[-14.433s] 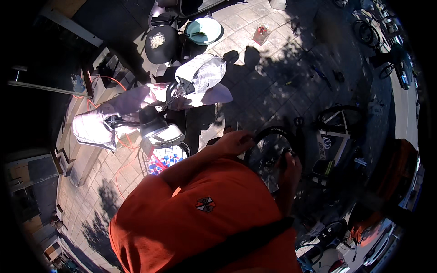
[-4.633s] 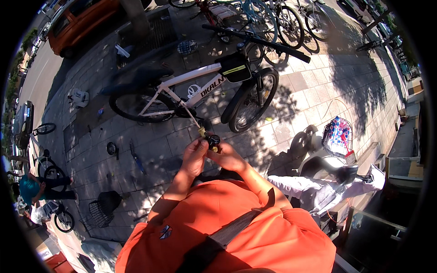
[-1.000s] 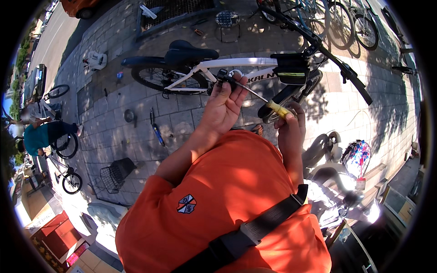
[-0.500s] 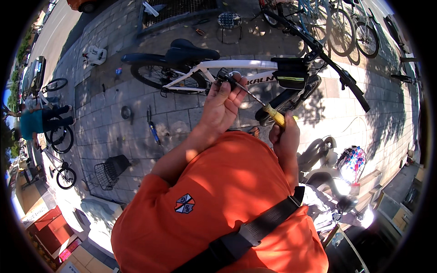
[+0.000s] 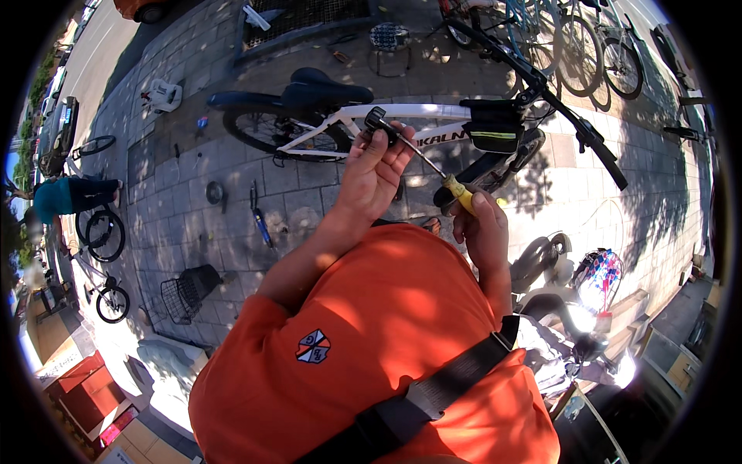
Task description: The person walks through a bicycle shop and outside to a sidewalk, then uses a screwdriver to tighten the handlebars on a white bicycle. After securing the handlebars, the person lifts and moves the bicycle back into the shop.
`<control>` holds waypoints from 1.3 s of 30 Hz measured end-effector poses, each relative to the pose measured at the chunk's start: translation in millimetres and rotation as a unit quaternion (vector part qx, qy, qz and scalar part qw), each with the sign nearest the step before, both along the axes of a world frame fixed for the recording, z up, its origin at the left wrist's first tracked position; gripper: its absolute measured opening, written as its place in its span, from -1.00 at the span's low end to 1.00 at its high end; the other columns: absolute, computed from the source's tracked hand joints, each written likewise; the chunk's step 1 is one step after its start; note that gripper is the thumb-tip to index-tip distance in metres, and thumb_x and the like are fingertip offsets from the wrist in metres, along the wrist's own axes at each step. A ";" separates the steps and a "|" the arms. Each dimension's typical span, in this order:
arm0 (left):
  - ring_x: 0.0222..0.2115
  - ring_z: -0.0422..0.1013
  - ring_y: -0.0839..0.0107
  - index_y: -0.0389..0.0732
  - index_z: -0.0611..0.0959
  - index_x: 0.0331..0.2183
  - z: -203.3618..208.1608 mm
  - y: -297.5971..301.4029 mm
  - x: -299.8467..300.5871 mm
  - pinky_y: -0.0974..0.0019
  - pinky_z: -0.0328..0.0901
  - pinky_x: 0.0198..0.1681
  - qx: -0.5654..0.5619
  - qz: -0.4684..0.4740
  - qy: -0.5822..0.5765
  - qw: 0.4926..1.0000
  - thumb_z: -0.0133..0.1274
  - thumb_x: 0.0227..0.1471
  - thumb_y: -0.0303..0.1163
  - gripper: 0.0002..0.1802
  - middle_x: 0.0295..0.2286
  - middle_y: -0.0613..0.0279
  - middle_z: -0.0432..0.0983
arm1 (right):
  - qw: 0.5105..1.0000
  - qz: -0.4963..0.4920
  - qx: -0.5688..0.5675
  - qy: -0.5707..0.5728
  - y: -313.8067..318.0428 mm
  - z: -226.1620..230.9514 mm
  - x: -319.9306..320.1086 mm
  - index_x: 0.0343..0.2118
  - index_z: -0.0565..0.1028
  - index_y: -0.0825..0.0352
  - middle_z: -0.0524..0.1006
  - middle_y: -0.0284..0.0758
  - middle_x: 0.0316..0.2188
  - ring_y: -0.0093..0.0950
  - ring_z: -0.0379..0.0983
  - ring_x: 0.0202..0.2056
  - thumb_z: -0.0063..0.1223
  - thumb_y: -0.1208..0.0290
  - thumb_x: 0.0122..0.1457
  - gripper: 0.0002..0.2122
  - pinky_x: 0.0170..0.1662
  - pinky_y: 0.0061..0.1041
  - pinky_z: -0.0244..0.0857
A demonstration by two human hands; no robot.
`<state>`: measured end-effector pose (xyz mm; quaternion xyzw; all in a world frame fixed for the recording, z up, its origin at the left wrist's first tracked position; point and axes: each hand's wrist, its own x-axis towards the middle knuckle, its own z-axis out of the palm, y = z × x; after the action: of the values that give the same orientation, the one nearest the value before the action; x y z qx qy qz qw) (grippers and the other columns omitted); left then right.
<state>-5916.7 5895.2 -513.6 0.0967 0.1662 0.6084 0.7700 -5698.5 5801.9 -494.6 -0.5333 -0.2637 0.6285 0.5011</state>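
Observation:
In front of my chest, my left hand (image 5: 374, 172) pinches a small black clamp-like part (image 5: 376, 118), its exact kind hard to make out. My right hand (image 5: 485, 229) is wrapped round the yellow handle of a screwdriver (image 5: 461, 193). The screwdriver's metal shaft runs up and left to the black part, where its tip is hidden by the part and my fingers. Beyond my hands stands a white bicycle (image 5: 429, 112) with a black saddle (image 5: 317, 87) and a black frame bag (image 5: 495, 126).
A blue-handled tool (image 5: 261, 220), a small round dish (image 5: 215, 192) and a black wire basket (image 5: 185, 294) lie on the paving at left. A patterned stool (image 5: 389, 37) stands beyond the bicycle. Another person (image 5: 62, 199) is by bicycles far left. More bicycles (image 5: 580, 50) stand at upper right.
The black part has turned in my left hand and shows more above the fingers. My right hand has shifted its grip on the screwdriver handle, which has moved slightly up and left.

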 end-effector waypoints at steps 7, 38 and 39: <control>-0.02 0.56 0.12 -0.25 0.52 -0.09 3.0 -13.9 4.9 0.03 0.45 0.14 -0.021 -0.059 0.112 0.992 0.14 0.28 -0.43 -0.79 -0.11 0.06 0.60 | 0.968 0.246 -0.027 -0.047 26.4 7.3 7.5 -0.01 0.58 0.44 0.60 -0.33 -0.40 -0.58 0.49 -0.44 -0.08 0.16 0.48 -0.61 -0.33 -0.57 0.38; -0.10 0.54 0.43 -0.19 0.64 -0.09 -9.2 -27.0 15.3 0.33 0.43 0.01 -0.026 -0.094 0.079 0.992 0.12 0.29 -0.41 -0.83 -0.13 0.22 0.64 | 0.987 0.056 0.076 -0.134 48.9 15.7 -52.4 -0.03 0.60 0.50 0.63 -0.43 -0.41 -0.73 0.47 -0.40 0.13 0.46 0.34 -0.76 -0.32 -0.66 0.37; -0.11 0.54 0.43 -0.18 0.63 -0.08 -10.2 -26.8 14.7 0.33 0.42 0.01 -0.029 -0.092 0.078 0.992 0.12 0.30 -0.41 -0.82 -0.13 0.22 0.64 | 0.987 0.048 0.081 -0.133 50.4 10.9 -54.6 -0.05 0.60 0.50 0.63 -0.44 -0.42 -0.73 0.47 -0.40 0.13 0.47 0.33 -0.77 -0.32 -0.66 0.38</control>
<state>-5902.0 5868.4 -523.8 0.1366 0.2336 0.5208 0.8097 -5753.1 5852.3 -483.7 -0.5565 -0.4037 0.5515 0.4725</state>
